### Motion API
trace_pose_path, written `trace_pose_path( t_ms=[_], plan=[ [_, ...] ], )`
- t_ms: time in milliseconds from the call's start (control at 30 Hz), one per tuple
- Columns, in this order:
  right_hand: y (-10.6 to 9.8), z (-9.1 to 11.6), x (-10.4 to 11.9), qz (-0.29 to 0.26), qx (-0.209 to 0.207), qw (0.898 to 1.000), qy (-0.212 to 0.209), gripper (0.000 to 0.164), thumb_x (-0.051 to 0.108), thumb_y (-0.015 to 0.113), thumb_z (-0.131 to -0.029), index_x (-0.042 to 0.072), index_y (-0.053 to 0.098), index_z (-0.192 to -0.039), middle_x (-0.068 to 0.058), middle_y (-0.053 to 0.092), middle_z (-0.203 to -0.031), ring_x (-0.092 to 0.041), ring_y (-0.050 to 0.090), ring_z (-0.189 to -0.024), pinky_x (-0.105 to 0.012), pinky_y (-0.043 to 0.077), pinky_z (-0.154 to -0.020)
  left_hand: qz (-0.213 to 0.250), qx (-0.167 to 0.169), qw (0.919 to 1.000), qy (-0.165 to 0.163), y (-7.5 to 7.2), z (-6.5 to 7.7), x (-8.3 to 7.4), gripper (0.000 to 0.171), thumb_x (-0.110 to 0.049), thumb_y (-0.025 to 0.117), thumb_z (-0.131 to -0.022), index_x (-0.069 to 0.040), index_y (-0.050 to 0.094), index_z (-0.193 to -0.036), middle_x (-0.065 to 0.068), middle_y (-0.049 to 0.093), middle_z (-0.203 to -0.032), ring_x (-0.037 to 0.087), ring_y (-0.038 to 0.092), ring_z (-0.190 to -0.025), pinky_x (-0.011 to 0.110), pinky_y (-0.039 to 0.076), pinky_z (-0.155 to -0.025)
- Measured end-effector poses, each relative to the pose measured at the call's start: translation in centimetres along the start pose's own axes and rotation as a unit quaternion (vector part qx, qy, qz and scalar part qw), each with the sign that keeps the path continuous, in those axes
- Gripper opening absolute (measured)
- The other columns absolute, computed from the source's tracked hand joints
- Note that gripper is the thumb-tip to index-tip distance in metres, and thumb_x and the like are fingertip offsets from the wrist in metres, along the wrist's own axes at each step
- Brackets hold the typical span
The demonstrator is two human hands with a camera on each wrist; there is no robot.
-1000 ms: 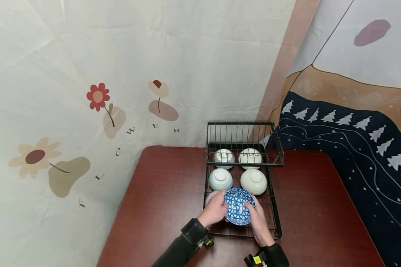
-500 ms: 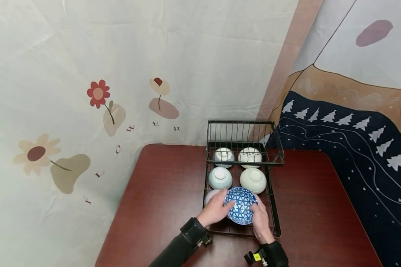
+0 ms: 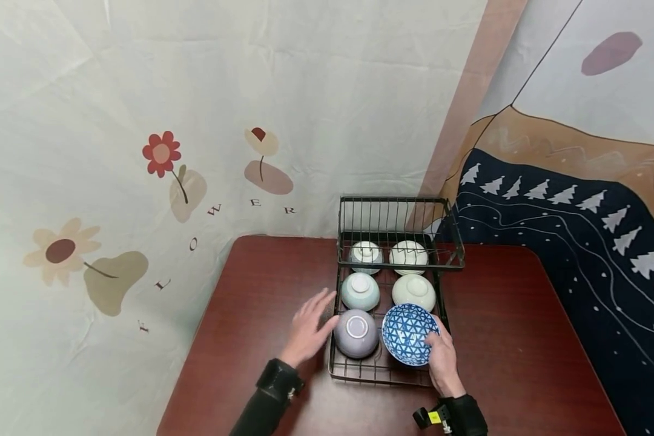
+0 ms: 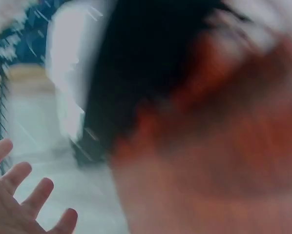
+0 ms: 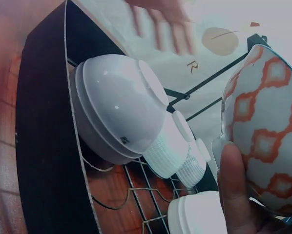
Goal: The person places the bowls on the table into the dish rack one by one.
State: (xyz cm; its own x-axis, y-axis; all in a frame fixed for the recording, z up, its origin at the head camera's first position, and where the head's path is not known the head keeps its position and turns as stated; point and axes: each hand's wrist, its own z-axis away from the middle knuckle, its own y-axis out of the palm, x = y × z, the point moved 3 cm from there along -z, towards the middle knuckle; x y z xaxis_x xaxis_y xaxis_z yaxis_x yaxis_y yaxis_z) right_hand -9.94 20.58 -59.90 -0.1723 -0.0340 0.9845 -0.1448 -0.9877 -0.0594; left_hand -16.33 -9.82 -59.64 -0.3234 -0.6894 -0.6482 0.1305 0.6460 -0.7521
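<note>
My right hand [image 3: 444, 360] holds a blue-and-white triangle-patterned bowl [image 3: 409, 334] by its right side, thumb on the inner wall. The bowl's hollow faces up toward the head camera, over the front right of a black wire dish rack [image 3: 378, 374]. From the right wrist, the patterned bowl's outside [image 5: 273, 131] shows orange-red motifs on white. My left hand [image 3: 307, 330] holds nothing, its fingers spread beside the rack's left edge. Nearest to it, upside-down lavender bowls [image 5: 119, 97] sit nested at the rack's front left; the head view shows the top lavender bowl [image 3: 356, 334].
Behind them in the rack, a pale mint bowl [image 3: 360, 290] and cream bowls [image 3: 414, 292] stand upside down. More white bowls [image 3: 409, 255] sit under the raised wire shelf [image 3: 395, 233] at the back. The rack stands on a reddish-brown table [image 3: 272, 290] against a printed cloth [image 3: 327, 121].
My left hand has let go of the patterned bowl and moved left, uncovering the lavender bowl. The right hand has carried the patterned bowl slightly right.
</note>
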Motion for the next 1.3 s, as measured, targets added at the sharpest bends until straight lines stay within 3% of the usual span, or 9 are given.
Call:
trace_pose_path(
  t_ms=[167,367,767,867,1000,1100,1167,1200,1300],
  plan=[
    [-0.5,0.1,0.2,-0.008,-0.007,1.000,0.003,0.068,-0.008,0.029,-0.097,-0.007,0.037,-0.164,-0.031,0.039,-0.167,-0.001,0.049,-0.121,-0.014,0.041,-0.098,-0.112,-0.022,0.9916,-0.060,-0.7,2.0,5.2,0.086,-0.053,0.079,-0.095,-0.020,0.047,-0.168,0.015,0.040,-0.178,0.047,0.040,-0.162,0.078,0.028,-0.130],
    [-1.2,0.1,0.1,-0.004,-0.004,1.000,0.018,0.074,-0.009,0.028,-0.095,-0.002,0.033,-0.168,-0.029,0.033,-0.173,-0.007,0.045,-0.126,-0.013,0.038,-0.099,-0.145,0.035,0.9777,-0.148,0.7,4.4,8.8,0.123,-0.065,0.098,-0.069,-0.024,0.043,-0.171,0.012,0.035,-0.181,0.046,0.030,-0.168,0.086,0.020,-0.127],
    [-2.6,0.1,-0.2,0.017,-0.014,1.000,0.019,0.072,-0.011,0.028,-0.096,-0.003,0.034,-0.167,-0.029,0.035,-0.171,-0.001,0.046,-0.122,-0.010,0.037,-0.095,-0.154,0.064,0.9722,-0.165,1.7,5.4,9.6,0.125,-0.065,0.100,-0.064,-0.021,0.048,-0.169,0.012,0.038,-0.180,0.046,0.029,-0.169,0.085,0.016,-0.129],
    [-2.7,0.1,-0.1,0.062,-0.018,0.998,0.007,0.068,-0.011,0.030,-0.098,-0.003,0.038,-0.166,-0.030,0.040,-0.169,-0.014,0.050,-0.131,-0.011,0.039,-0.096,-0.154,0.065,0.9719,-0.165,1.8,5.4,9.7,0.125,-0.066,0.099,-0.065,-0.022,0.047,-0.169,0.012,0.037,-0.181,0.045,0.028,-0.169,0.084,0.015,-0.129],
    [-2.6,0.2,-0.2,0.148,-0.040,0.988,-0.028,0.061,-0.010,0.035,-0.101,0.001,0.050,-0.159,-0.029,0.052,-0.163,-0.039,0.055,-0.141,-0.033,0.048,-0.107,-0.157,0.069,0.9708,-0.168,1.8,5.5,9.7,0.124,-0.065,0.099,-0.066,-0.022,0.046,-0.170,0.012,0.037,-0.181,0.045,0.027,-0.169,0.084,0.015,-0.130],
    [-2.3,0.2,-0.3,0.200,-0.064,0.974,-0.080,0.057,-0.010,0.040,-0.101,0.004,0.058,-0.154,-0.027,0.060,-0.155,-0.045,0.059,-0.139,-0.056,0.049,-0.110,-0.156,0.071,0.9704,-0.171,1.8,5.6,9.7,0.124,-0.066,0.098,-0.066,-0.022,0.045,-0.170,0.012,0.037,-0.181,0.045,0.026,-0.170,0.083,0.014,-0.131],
    [-2.1,0.2,-0.3,0.257,-0.083,0.952,-0.141,0.057,-0.013,0.045,-0.098,0.004,0.063,-0.149,-0.026,0.065,-0.142,-0.045,0.067,-0.120,-0.054,0.054,-0.095,-0.157,0.072,0.9700,-0.171,1.9,5.7,9.8,0.125,-0.067,0.098,-0.067,-0.023,0.045,-0.170,0.012,0.036,-0.181,0.044,0.026,-0.170,0.083,0.013,-0.131],
    [-2.1,0.2,-0.4,0.293,-0.093,0.935,-0.178,0.057,-0.015,0.047,-0.095,0.004,0.065,-0.146,-0.024,0.066,-0.135,-0.042,0.068,-0.112,-0.047,0.054,-0.086,-0.158,0.072,0.9701,-0.170,1.9,5.7,9.8,0.125,-0.068,0.097,-0.067,-0.022,0.045,-0.170,0.012,0.036,-0.181,0.044,0.026,-0.170,0.083,0.013,-0.131],
    [-2.0,0.0,-0.7,0.411,-0.124,0.858,-0.282,0.058,-0.016,0.056,-0.087,0.007,0.069,-0.139,-0.019,0.066,-0.117,-0.035,0.065,-0.090,-0.030,0.037,-0.057,-0.158,0.070,0.9705,-0.168,2.0,5.7,9.8,0.125,-0.069,0.097,-0.067,-0.022,0.045,-0.170,0.012,0.036,-0.181,0.045,0.026,-0.170,0.084,0.013,-0.131]
  ],
)
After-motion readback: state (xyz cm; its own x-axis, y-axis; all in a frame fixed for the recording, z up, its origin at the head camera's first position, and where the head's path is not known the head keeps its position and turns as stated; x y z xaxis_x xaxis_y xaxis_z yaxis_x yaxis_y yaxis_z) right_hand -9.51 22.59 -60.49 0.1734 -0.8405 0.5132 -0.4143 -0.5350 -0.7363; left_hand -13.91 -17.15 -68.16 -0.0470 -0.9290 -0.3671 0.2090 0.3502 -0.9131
